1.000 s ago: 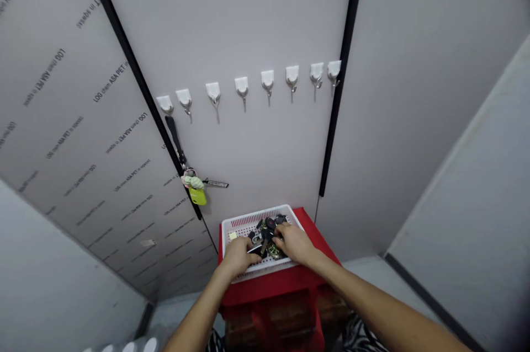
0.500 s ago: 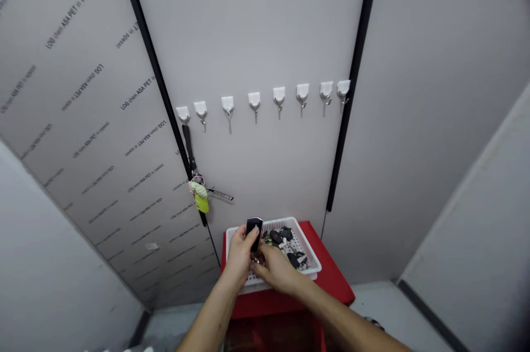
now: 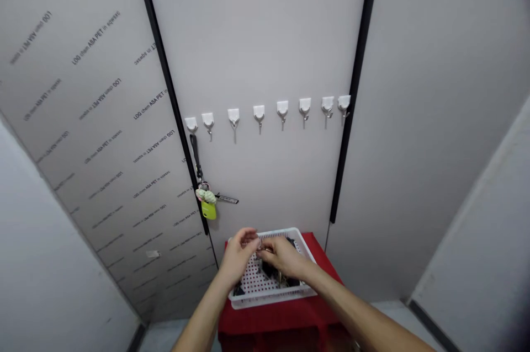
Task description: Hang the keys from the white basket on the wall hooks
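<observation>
Both my hands are raised just above a white perforated basket and meet fingertip to fingertip. My left hand and my right hand are each closed in a pinch on the small metal ring of a key bunch. A dark fob seems to hang under the ring, but I cannot tell it from the dark keys lying in the basket. The basket stands on a red stand.
A row of several white wall hooks runs across the grey panel above. The leftmost hook carries a black strap with a yellow-green tag. Black vertical strips border the panel, and printed sheeting covers the left wall.
My hands have lifted a key bunch out of the basket. The left hand held a black fob upright half a second ago; now both hands pinch at its ring. The view tilted upward.
</observation>
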`<state>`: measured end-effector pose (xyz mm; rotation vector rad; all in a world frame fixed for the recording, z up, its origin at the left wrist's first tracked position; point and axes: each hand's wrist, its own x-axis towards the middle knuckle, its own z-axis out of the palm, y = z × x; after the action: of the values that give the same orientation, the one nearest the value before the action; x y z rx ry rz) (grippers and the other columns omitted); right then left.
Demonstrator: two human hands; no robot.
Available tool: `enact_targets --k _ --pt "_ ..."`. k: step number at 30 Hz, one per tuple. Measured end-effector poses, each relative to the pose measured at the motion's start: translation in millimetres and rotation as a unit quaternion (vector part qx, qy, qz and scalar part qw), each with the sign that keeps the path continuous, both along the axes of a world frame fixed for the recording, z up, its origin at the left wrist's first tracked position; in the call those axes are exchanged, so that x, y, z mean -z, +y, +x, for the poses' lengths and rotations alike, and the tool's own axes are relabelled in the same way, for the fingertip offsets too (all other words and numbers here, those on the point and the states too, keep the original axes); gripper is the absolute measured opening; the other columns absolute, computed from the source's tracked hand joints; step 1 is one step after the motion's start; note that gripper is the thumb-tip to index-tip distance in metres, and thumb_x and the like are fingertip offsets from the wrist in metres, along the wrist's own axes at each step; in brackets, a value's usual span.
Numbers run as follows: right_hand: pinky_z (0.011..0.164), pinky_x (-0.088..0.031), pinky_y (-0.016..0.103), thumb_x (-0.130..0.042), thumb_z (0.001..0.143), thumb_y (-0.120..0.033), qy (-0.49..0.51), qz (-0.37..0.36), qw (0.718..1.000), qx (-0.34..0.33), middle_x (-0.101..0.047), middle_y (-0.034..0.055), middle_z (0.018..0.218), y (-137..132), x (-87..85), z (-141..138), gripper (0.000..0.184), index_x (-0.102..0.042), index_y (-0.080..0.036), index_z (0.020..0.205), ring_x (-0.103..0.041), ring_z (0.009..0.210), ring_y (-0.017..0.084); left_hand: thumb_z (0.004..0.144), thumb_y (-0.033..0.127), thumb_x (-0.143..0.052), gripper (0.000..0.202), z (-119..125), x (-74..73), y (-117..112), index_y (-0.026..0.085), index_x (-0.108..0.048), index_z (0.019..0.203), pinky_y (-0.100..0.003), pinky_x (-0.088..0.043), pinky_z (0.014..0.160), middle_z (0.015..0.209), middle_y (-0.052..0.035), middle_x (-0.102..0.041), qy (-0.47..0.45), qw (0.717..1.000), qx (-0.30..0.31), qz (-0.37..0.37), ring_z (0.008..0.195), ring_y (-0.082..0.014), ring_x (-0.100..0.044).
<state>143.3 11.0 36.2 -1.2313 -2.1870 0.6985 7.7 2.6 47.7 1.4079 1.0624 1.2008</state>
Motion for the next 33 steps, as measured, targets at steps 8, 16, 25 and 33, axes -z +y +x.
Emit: enact_targets --k 8,16,25,33 --pt "0.046 -0.030 0.017 -0.049 0.055 -0.024 -0.105 -0.037 0.994 -0.009 -0.057 0.0005 0.061 9 -21.8 8 0.022 -0.059 -0.016 0.072 -0.045 0.053 0.009 0.055 0.014 -0.051 0.035 0 26.5 0 0.014 -0.045 0.089 -0.021 -0.035 0.059 0.072 -0.0007 -0.054 0.042 0.988 0.142 -0.037 0.064 -0.0099 -0.047" --pt "0.048 -0.033 0.016 -0.049 0.056 -0.023 -0.059 -0.017 0.998 0.000 -0.057 0.0005 0.060 9 -59.9 7 0.022 -0.058 -0.014 0.074 -0.046 0.053 0.008 0.058 0.021 -0.051 0.022 -6 17.2 3 0.012 -0.051 0.078 -0.019 -0.032 0.054 0.057 0.0027 -0.049 -0.009 0.994 0.107 -0.019 0.055 -0.0070 -0.042" --pt "0.044 -0.032 0.017 -0.051 0.055 -0.020 0.171 -0.002 0.985 0.007 -0.044 -0.0045 0.048 17 -87.3 -39 0.021 -0.053 -0.012 0.074 -0.038 0.044 0.005 0.053 0.032 -0.056 0.035 -18 -31.1 4 0.011 -0.053 0.081 -0.020 -0.035 0.048 0.053 0.0014 -0.049 -0.134 0.990 -0.012 -0.031 0.050 -0.0078 -0.044" --pt "0.054 -0.037 0.020 -0.045 0.057 -0.014 0.282 0.099 0.954 -0.003 -0.049 -0.0033 0.059 33 -138.8 -89 0.036 -0.044 -0.015 0.094 -0.044 0.052 0.006 0.050 0.031 -0.058 0.034 -46 -88.3 20 0.011 -0.054 0.077 -0.015 -0.030 0.039 0.049 0.0038 -0.046 -0.210 0.965 -0.148 0.057 0.039 -0.0033 -0.040"
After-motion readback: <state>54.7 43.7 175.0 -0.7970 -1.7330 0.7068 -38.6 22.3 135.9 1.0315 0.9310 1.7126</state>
